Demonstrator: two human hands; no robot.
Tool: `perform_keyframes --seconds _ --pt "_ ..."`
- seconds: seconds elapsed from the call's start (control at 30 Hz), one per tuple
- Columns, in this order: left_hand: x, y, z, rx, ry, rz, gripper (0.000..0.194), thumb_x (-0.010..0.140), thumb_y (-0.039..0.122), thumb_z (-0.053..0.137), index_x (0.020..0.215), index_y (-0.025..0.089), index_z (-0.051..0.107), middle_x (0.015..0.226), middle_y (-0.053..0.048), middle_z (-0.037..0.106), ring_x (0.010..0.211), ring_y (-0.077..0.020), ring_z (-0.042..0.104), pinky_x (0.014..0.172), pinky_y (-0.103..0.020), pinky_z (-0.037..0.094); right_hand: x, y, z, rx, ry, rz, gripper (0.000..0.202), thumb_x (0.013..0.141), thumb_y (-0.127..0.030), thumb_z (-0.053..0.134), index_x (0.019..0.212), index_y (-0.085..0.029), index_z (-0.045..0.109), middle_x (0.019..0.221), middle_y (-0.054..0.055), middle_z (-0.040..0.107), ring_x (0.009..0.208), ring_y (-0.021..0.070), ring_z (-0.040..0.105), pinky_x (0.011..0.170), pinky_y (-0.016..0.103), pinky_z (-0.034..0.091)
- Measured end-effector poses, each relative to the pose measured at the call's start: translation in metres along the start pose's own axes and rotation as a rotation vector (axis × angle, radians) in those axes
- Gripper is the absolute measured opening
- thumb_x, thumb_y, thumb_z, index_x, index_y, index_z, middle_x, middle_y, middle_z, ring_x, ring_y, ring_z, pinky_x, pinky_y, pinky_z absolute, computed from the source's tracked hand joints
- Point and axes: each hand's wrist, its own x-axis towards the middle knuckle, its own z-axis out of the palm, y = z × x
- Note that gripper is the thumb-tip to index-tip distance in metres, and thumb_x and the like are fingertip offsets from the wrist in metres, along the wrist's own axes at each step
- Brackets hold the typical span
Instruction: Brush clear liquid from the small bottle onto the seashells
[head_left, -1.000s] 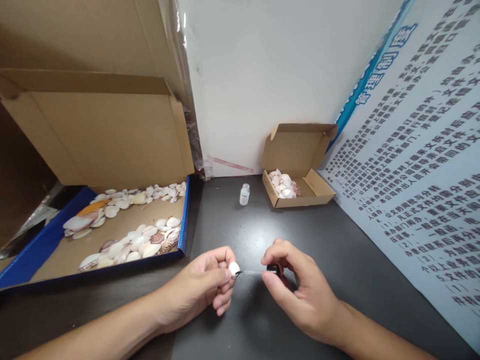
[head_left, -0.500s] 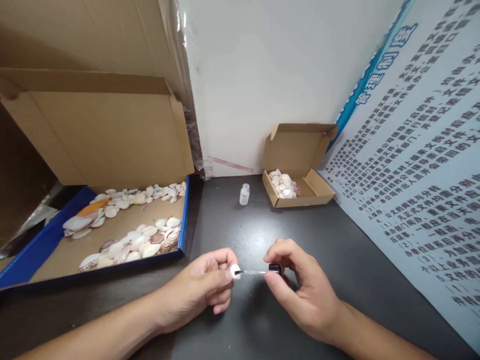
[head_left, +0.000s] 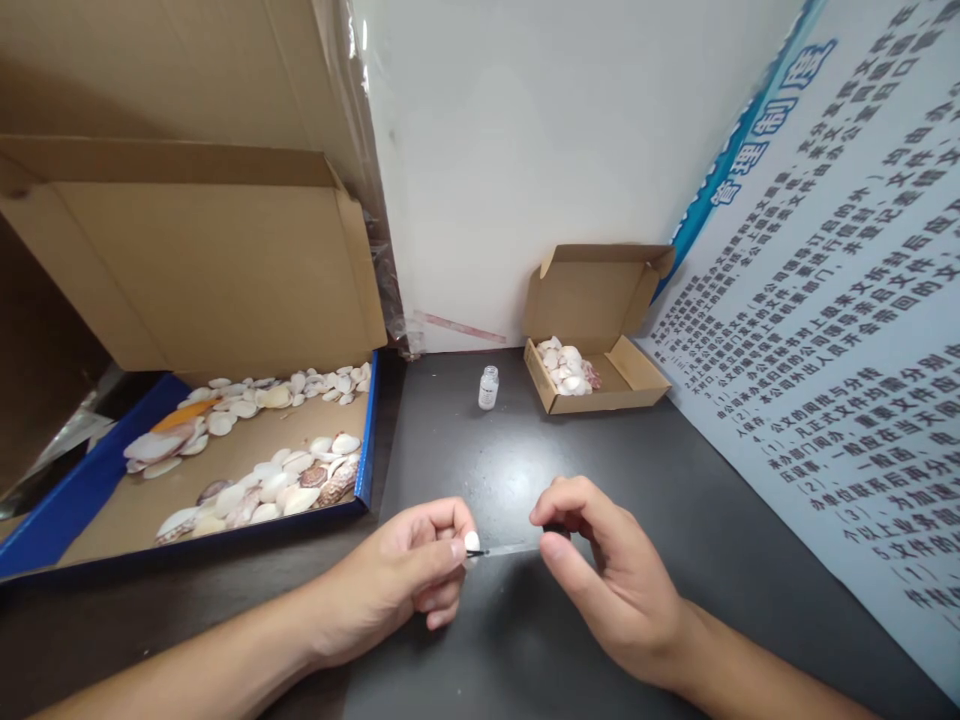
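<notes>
Between thumb and fingers, my left hand [head_left: 424, 560] pinches a small white shell [head_left: 472, 542]. My right hand [head_left: 600, 570] is closed on the black cap of a brush applicator [head_left: 514, 549], whose clear stem points left. Its dark bristle tip lies against the lower part of the shell. Farther back on the dark table [head_left: 442, 450] stands a small clear bottle [head_left: 488, 388] with a pale label and no cap on it.
At the left, an open blue-sided cardboard box [head_left: 367, 440] holds two groups of shells [head_left: 277, 482]. A smaller open cardboard box [head_left: 607, 403] with a heap of shells [head_left: 564, 368] stands at the back right. A printed board [head_left: 847, 330] borders the right side.
The brush tip has shifted slightly down on the shell, and the black cap has turned in my right fingers. My left hand stays almost in place.
</notes>
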Motion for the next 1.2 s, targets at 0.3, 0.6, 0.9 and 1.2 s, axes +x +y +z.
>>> perform_keyframes --seconds 0.3,0.6,0.9,1.2 --pt "-0.0007 -0.0008 -0.0007 -0.002 -0.012 -0.008 0.035 0.080 0.043 0.073 0.080 0.019 0.049 0.057 0.010 0.034 0.046 -0.0043 0.025 0.047 -0.019 0.030 0.0012 -0.0012 -0.0014 -0.019 -0.009 0.012 0.012 0.090 -0.015 0.051 0.096 -0.025 0.051 0.075 -0.004 0.051 0.062 0.0120 0.050 0.058 0.023 0.043" --pt "-0.0018 -0.0002 0.0003 0.008 -0.019 -0.010 0.032 0.083 0.042 0.070 0.079 0.019 0.047 0.054 0.010 0.032 0.047 -0.0054 0.026 0.047 -0.019 0.030 0.0015 -0.0005 0.0003 -0.019 -0.017 0.005 0.013 0.089 -0.015 0.053 0.094 -0.026 0.051 0.074 -0.005 0.049 0.059 0.0108 0.047 0.054 0.021 0.040" --pt "-0.0018 -0.0022 -0.0020 0.023 -0.024 0.000 0.031 0.083 0.041 0.069 0.079 0.019 0.047 0.053 0.010 0.032 0.047 -0.0054 0.026 0.048 -0.019 0.031 0.0031 -0.0011 -0.0001 -0.034 -0.024 0.005 0.008 0.091 -0.016 0.051 0.090 -0.024 0.052 0.073 -0.004 0.049 0.061 0.0114 0.048 0.056 0.023 0.040" --pt "0.0003 -0.0011 -0.0012 0.022 -0.029 -0.006 0.032 0.083 0.041 0.070 0.079 0.019 0.047 0.055 0.010 0.033 0.047 -0.0054 0.027 0.048 -0.019 0.031 0.0033 -0.0024 -0.0003 -0.021 -0.027 -0.001 0.009 0.092 -0.016 0.048 0.091 -0.024 0.052 0.072 -0.004 0.049 0.060 0.0113 0.048 0.056 0.023 0.040"
